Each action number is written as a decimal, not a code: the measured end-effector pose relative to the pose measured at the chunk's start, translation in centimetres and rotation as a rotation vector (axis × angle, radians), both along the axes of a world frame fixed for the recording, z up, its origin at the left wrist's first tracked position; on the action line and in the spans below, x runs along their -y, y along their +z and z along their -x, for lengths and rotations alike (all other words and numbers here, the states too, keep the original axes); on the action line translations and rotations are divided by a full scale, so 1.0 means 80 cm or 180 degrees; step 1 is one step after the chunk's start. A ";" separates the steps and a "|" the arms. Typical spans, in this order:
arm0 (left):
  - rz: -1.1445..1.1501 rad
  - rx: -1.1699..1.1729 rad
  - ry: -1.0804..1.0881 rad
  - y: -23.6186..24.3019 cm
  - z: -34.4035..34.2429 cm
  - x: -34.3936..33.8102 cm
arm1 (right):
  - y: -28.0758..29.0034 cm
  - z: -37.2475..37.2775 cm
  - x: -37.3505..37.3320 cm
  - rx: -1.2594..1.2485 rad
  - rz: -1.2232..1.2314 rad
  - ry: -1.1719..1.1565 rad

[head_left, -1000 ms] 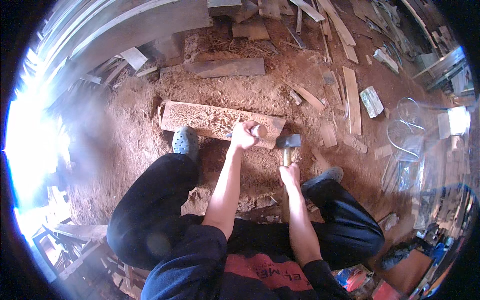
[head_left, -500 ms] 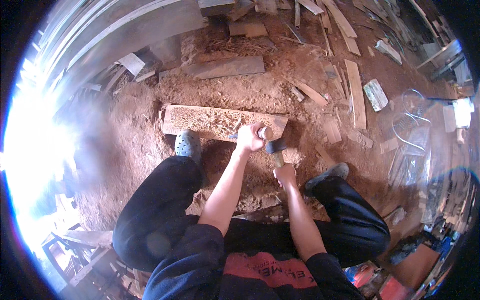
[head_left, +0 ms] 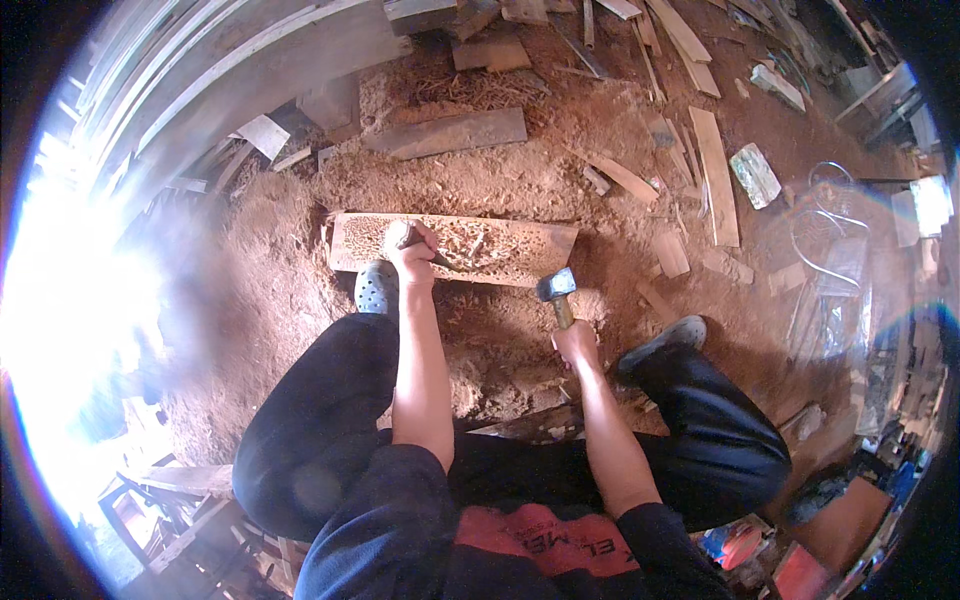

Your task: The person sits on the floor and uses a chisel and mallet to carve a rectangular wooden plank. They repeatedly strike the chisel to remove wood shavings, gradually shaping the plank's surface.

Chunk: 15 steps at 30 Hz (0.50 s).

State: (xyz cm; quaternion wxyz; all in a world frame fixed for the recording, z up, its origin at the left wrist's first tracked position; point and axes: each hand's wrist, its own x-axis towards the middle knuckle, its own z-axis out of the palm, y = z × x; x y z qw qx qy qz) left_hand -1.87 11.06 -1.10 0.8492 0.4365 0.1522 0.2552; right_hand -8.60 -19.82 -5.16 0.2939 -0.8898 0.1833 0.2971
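Earth floor: one (head_left: 270,235), reddish brown, spreading around and under the board.
Carved board: one (head_left: 455,235), lying on the floor at 12 o'clock, its length running from 9 to 3, its face densely pitted.
Clogs: two; left clog (head_left: 376,286) at 9 o'clock by the board's near edge, right clog (head_left: 683,333) at 3.
Hands: two; left hand (head_left: 412,255) at 10 o'clock over the board, forearm nearly straight up from 6; right hand (head_left: 577,345) at 4, forearm slanting toward 11.
Hammer: one (head_left: 558,288), right fingers closed around its handle, head pointing to 11 beside the board's near right corner.
Chisel: one (head_left: 442,262), left fingers wrapped around its handle, blade slanting toward 4; its tip seems to meet the carving, though too small to be sure.
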 end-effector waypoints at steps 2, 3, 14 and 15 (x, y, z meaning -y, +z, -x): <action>-0.1382 -0.0277 -0.0045 0.007 -0.003 -0.001 | 0.005 -0.001 -0.004 -0.0030 -0.0056 -0.0049; -0.1543 -0.0471 -0.0058 0.015 -0.002 0.006 | 0.022 -0.004 -0.016 -0.0125 -0.0128 -0.0088; -0.3634 0.0532 -0.2893 0.121 -0.002 0.251 | -0.041 0.013 0.012 0.0192 -0.1059 -0.0455; -0.3524 0.0695 -0.2817 0.134 -0.002 0.254 | -0.039 0.016 0.012 0.0255 -0.1471 -0.0879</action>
